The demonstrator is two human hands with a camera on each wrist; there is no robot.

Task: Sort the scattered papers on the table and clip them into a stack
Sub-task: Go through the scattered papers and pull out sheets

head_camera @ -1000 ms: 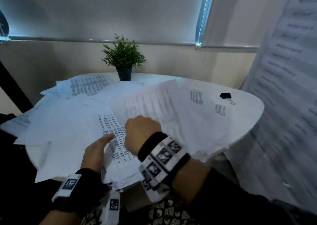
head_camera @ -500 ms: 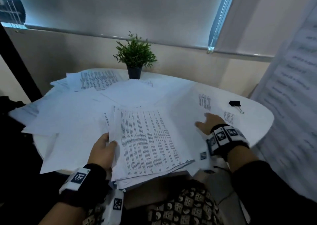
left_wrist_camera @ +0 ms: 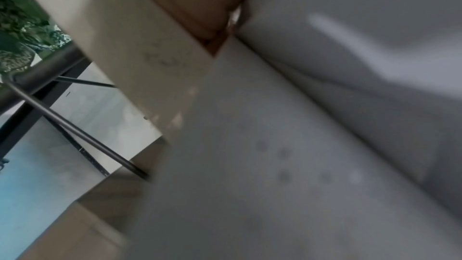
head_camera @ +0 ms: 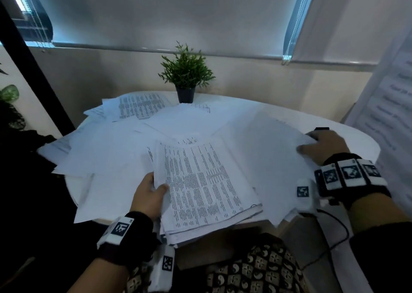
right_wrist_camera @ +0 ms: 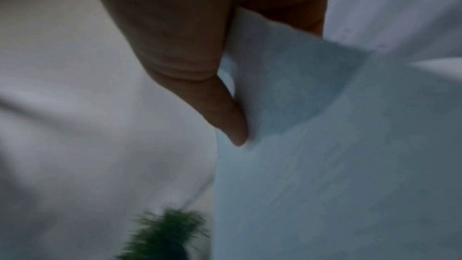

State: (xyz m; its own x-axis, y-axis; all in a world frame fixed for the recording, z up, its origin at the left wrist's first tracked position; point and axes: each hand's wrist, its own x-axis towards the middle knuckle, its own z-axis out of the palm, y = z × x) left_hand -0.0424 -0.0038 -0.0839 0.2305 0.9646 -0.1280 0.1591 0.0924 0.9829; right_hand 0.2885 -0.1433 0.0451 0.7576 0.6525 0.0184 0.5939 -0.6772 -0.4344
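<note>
Surface: a white round-edged surface [head_camera: 347, 134] set against a beige wall, nearly covered by loose sheets.
Scattered papers: scattered papers [head_camera: 107, 150] overlap across the left and far side; some show printed columns, others are blank side up.
Stack: a gathered stack [head_camera: 200, 185] of printed pages lies at the near edge, overhanging toward the person.
Left grip: the left hand [head_camera: 149, 194] holds the stack's left edge, thumb on top and fingers beneath, clamped on the pages.
Right grip: the right hand [head_camera: 323, 146] pinches the right corner of a large blank sheet [head_camera: 267, 150], thumb [right_wrist_camera: 225, 118] pressed against the paper in the right wrist view.
Binder clip: a small black binder clip [head_camera: 321, 129] sits just beyond the right hand, mostly hidden by it.
Plant: a small potted plant [head_camera: 186, 78] in a dark pot stands at the far edge.
Room: a lowered roller blind [head_camera: 169, 13] covers the window above the wall; a printed banner [head_camera: 388, 105] hangs at the right; a black post [head_camera: 33, 69] slants at the left.
Left wrist view: blurred, showing pale paper and dark chair legs [left_wrist_camera: 82, 131].
</note>
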